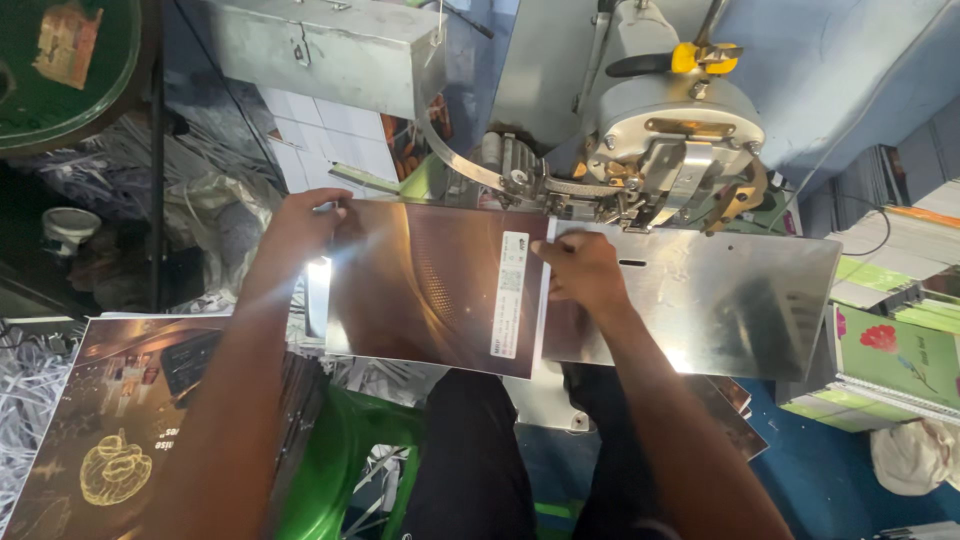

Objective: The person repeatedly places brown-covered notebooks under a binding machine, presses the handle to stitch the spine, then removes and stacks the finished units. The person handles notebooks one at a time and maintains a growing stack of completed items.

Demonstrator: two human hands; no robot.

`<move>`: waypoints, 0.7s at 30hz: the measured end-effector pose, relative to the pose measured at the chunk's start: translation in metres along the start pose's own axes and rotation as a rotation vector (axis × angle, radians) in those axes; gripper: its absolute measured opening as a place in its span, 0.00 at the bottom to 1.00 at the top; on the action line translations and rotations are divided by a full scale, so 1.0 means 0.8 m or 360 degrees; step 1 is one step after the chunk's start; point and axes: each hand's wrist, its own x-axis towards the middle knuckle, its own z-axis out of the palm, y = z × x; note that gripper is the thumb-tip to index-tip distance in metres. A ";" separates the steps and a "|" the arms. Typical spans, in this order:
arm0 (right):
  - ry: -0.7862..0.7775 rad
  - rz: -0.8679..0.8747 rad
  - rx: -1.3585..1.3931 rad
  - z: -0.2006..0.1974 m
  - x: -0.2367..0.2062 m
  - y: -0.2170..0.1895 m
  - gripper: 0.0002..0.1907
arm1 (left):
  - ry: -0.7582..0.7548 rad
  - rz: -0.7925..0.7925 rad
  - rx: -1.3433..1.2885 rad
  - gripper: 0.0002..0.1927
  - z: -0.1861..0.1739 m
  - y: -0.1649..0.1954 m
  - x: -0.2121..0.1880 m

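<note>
Far left, a stack of glossy brown covers (120, 420) sat low by the person's knee, with shredded paper offcuts (25, 400) beside it; anything sliding off the table would have landed in that mess. The left hand (300, 225) was flat on the far left corner of the brown glossy booklet (430, 290), fingers spread and pressing, not curled around anything. The booklet lay open across the metal table (740, 300), its spine line running under the stitching head (640, 170). The white label strip (511, 295) sat just left of the fold. The right hand (585, 270) was pressing on the fold with fingertips pinched close together, directly below the head's nose. That was the main risk: the fingertips were very near the point where the wire drives, so a trigger while the hand was there could have caught them. Second risk: only the left corner was pinned, so the glossy sheet could have skewed on the polished table and put the stitch off the spine. Glare off the cover also hid the fold, making alignment harder. To the right, stacks of green booklets (890, 370) sat near the table edge; a wide elbow swing could have knocked them.
</note>
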 end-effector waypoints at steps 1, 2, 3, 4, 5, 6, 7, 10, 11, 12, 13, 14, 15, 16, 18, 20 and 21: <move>0.0009 -0.0003 -0.0030 -0.004 -0.001 -0.001 0.19 | 0.0002 0.0034 0.0035 0.17 0.002 0.002 -0.002; 0.0017 -0.0005 -0.0059 -0.007 -0.002 -0.002 0.20 | 0.0004 0.0068 0.0071 0.17 0.005 0.005 -0.003; 0.0026 -0.0008 -0.0089 -0.011 -0.003 -0.002 0.20 | 0.0006 0.0102 0.0106 0.17 0.007 0.007 -0.005; 0.0021 -0.0024 -0.0090 -0.015 -0.006 -0.003 0.20 | 0.0015 0.0149 0.0128 0.17 0.010 0.010 -0.006; 0.0016 -0.0042 -0.0090 -0.019 -0.009 -0.003 0.20 | 0.0026 0.0197 0.0151 0.16 0.014 0.012 -0.008; 0.0011 -0.0058 -0.0089 -0.023 -0.011 -0.003 0.19 | 0.0036 0.0244 0.0174 0.16 0.016 0.015 -0.010; 0.0026 -0.0059 -0.0095 -0.026 -0.013 -0.004 0.19 | 0.0047 0.0191 0.0160 0.16 0.020 0.018 -0.011; 0.0061 -0.0068 -0.0097 -0.036 -0.017 -0.005 0.19 | 0.0054 0.0048 0.0103 0.17 0.035 0.028 -0.014; 0.0064 -0.0079 -0.0084 -0.039 -0.016 -0.005 0.19 | 0.0042 0.0012 0.0075 0.18 0.037 0.032 -0.014; 0.0066 -0.0084 -0.0074 -0.042 -0.017 -0.005 0.19 | 0.0026 -0.0030 0.0047 0.18 0.040 0.036 -0.014; 0.0072 -0.0053 -0.0095 -0.046 -0.018 -0.004 0.20 | 0.0043 -0.0012 0.0132 0.18 0.043 0.039 -0.018; 0.0079 -0.0027 -0.0113 -0.049 -0.017 -0.004 0.20 | 0.0063 0.0011 0.0219 0.18 0.044 0.043 -0.018; 0.0087 0.0000 -0.0133 -0.051 -0.016 -0.004 0.21 | 0.0081 0.0033 0.0304 0.18 0.045 0.045 -0.019; 0.0072 -0.0003 -0.0105 -0.052 -0.015 -0.003 0.21 | 0.0069 -0.0015 0.0254 0.18 0.047 0.047 -0.020; 0.0043 -0.0014 -0.0047 -0.055 -0.016 -0.001 0.21 | 0.0047 -0.0105 0.0157 0.18 0.049 0.049 -0.023; 0.0018 0.0004 -0.0004 -0.057 -0.015 0.000 0.21 | 0.0080 -0.0060 0.0176 0.18 0.050 0.046 -0.024; 0.0006 0.0012 0.0016 -0.058 -0.015 0.001 0.21 | 0.0098 -0.0036 0.0184 0.19 0.052 0.045 -0.025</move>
